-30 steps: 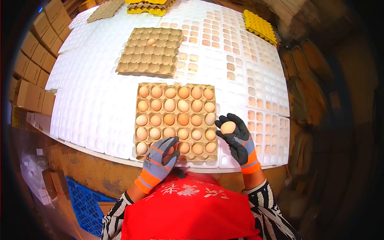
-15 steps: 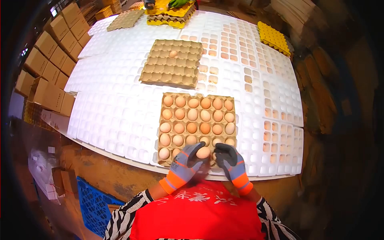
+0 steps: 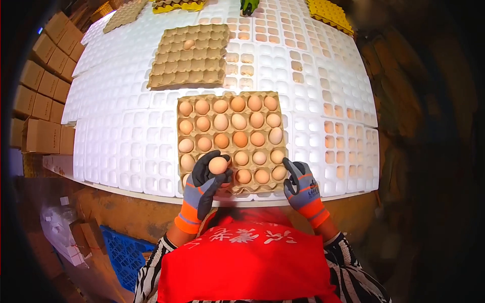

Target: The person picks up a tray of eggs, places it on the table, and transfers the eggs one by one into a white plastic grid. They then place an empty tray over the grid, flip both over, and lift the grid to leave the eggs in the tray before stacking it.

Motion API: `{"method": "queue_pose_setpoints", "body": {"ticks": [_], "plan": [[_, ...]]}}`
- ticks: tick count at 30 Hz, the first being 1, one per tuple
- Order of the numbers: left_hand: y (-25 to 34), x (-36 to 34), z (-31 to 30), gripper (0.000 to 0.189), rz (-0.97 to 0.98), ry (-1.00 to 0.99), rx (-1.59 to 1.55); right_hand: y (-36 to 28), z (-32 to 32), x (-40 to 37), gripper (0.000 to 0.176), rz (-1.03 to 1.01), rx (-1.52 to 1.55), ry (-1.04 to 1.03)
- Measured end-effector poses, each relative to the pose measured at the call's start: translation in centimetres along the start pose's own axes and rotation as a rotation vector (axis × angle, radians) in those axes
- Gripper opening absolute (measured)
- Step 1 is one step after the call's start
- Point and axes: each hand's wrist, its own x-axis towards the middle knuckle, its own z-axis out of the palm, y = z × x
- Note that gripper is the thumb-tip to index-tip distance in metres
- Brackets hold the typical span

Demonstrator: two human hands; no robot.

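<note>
My left hand (image 3: 202, 181), in a grey and black glove with an orange cuff, is closed on a light brown egg (image 3: 218, 165), held over the front-left part of a pulp egg tray (image 3: 231, 189). Brown eggs sit in the tray's cups, such as a darker egg (image 3: 240, 139) near the middle; the hand hides some cups. At the tray's right edge is my right hand (image 3: 302, 187), gloved alike, thumb and index finger apart with nothing between them. Its fingertips are close to an egg (image 3: 279, 172) in the right column.
White moulded trays (image 3: 121, 146) cover the table. Behind the filled tray lies another pulp tray (image 3: 189, 65) bearing a single egg (image 3: 189, 44). A person's green glove (image 3: 248, 7) shows at the far side, near yellow trays (image 3: 329, 15). Cardboard boxes (image 3: 43, 101) are stacked left.
My hands have moved apart: the left to the left with an egg, the right to the tray's right edge. The view has shifted. The other person's green glove is farther right.
</note>
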Motion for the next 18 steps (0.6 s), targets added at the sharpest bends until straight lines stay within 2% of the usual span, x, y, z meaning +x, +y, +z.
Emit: {"method": "queue_pose_setpoints", "body": {"ticks": [2, 6, 7, 10, 12, 14, 16, 18], "plan": [[0.1, -0.4, 0.6, 0.056, -0.019, 0.016, -0.087, -0.1, -0.1, 0.2, 0.061, -0.045, -0.078, -0.013], [1.0, -1.1, 1.3, 0.054, -0.090, 0.041, 0.025, -0.1, -0.7, 0.3, 0.056, -0.108, -0.060, 0.032], [0.8, -0.8, 1.2, 0.054, -0.038, 0.064, 0.114, 0.1, -0.5, 0.2, 0.050, -0.090, 0.016, 0.087], [-0.4, 0.4, 0.9, 0.052, 0.141, 0.122, 0.389, 0.4, -0.6, 0.9, 0.046, 0.052, 0.173, 0.083], [0.4, 1.1, 1.9, 0.052, 0.229, 0.111, 0.549, 0.8, -0.3, 1.9, 0.042, -0.016, 0.098, 0.154], [0.5, 1.4, 2.4, 0.052, 0.261, 0.102, 0.629, 0.9, -0.4, 3.0, 0.041, -0.050, 0.033, 0.178], [0.4, 1.4, 2.9, 0.053, 0.269, 0.102, 0.650, 1.3, -1.6, 3.7, 0.033, -0.029, 0.164, 0.220], [-0.3, 0.6, 3.6, 0.054, 0.245, 0.109, 0.608, 1.9, -3.1, 4.2, 0.031, 0.087, 0.211, 0.182]]}}
